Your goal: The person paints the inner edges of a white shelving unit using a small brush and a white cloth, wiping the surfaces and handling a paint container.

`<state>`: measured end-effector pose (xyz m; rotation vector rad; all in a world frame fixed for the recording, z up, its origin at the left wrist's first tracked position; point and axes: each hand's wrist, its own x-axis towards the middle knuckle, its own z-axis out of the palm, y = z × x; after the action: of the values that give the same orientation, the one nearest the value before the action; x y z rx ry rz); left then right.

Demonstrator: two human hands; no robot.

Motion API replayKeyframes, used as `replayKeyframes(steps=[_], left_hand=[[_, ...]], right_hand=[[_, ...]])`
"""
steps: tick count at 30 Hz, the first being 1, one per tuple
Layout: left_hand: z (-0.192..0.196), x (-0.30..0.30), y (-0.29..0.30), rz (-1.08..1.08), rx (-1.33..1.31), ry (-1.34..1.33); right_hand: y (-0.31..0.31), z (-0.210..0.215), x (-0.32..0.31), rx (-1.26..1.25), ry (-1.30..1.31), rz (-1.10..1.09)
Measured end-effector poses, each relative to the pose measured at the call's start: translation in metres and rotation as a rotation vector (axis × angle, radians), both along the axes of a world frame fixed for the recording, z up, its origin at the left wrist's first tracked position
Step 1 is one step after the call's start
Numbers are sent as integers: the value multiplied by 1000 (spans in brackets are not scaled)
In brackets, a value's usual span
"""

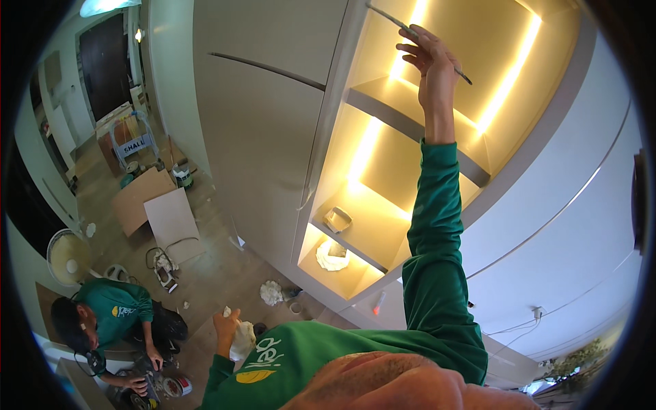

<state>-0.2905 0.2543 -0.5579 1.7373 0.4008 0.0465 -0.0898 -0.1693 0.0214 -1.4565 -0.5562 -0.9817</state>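
My right hand (432, 55) is raised in front of the upper compartment of a lit shelf unit (417, 130). Its fingers close on a thin paintbrush (459, 71), held slantwise with its slim dark tip toward the lower right. Low by my body, my left hand (225, 333) is closed on a crumpled white rag (242, 342). A small square tub (338, 220) stands on a lower shelf, and a white plastic bag (333, 256) lies in the bottom compartment.
A co-worker (116, 311) in green crouches at lower left beside a can (178, 387). Boards (171, 219), a step stool (133, 140) and a fan (70, 258) stand or lie on the floor. The tall cabinet door (266, 130) adjoins the shelves; a wall socket (537, 313) is at right.
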Motion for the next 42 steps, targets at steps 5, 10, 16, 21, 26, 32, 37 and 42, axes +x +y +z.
replayKeyframes(steps=[5,10,16,21,26,32,37,42], left_hand=[[1,-5,2,-80,135,155],[-59,-11,7,-20,277,201],[-38,-19,11,-157,208,451],[-78,-36,19,-227,204,352],[-80,-47,16,-178,186,382],[-98,-52,26,52,-60,381],[-27,-31,31,82,-285,248],[0,-17,21,134,-600,237]], right_hand=[[2,1,-12,-15,-20,16],[1,12,-6,-65,-7,-16],[-2,-22,-18,-53,101,-23],[0,-5,-18,-50,43,-18],[-2,-31,-18,-85,129,-26],[-7,-51,-30,-133,213,-24],[-11,-40,-21,-114,201,-29],[-12,-41,-33,-85,134,-17]])
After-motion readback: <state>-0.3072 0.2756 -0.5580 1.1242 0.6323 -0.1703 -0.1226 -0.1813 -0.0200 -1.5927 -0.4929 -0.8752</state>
